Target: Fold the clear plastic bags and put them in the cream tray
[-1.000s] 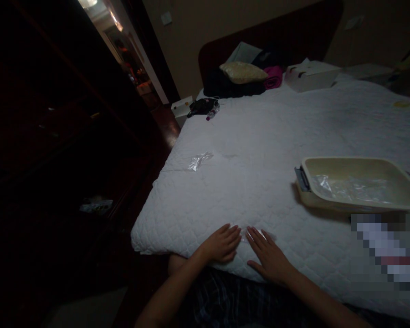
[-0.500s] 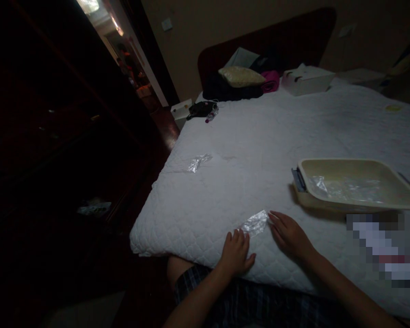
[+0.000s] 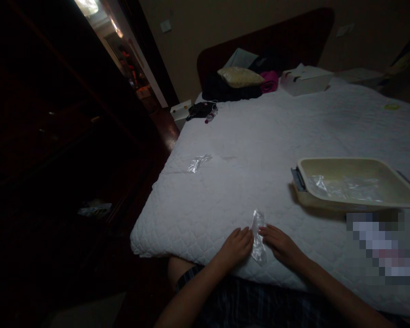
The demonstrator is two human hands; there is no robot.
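A small clear plastic bag [image 3: 258, 237] lies lengthwise on the white quilted bed [image 3: 253, 150] near its front edge. My left hand [image 3: 237, 247] rests on the quilt at the bag's left side, fingers stretched and fingertips touching it. From the other side, my right hand [image 3: 282, 246] presses its fingertips on the bag's right edge, fingers flat and together. Neither hand lifts the bag. A second crumpled clear bag [image 3: 198, 161] lies further up the bed to the left.
A beige tray [image 3: 353, 207] with clear plastic inside sits on the bed at the right. Dark clothes, a cushion [image 3: 239, 76], a pink item and a white box [image 3: 305, 79] lie by the headboard. The dark floor and furniture fill the left.
The bag has turned from slanting to lying lengthwise between my hands. My right hand has come back toward me and my left hand has shifted slightly up to meet the bag.
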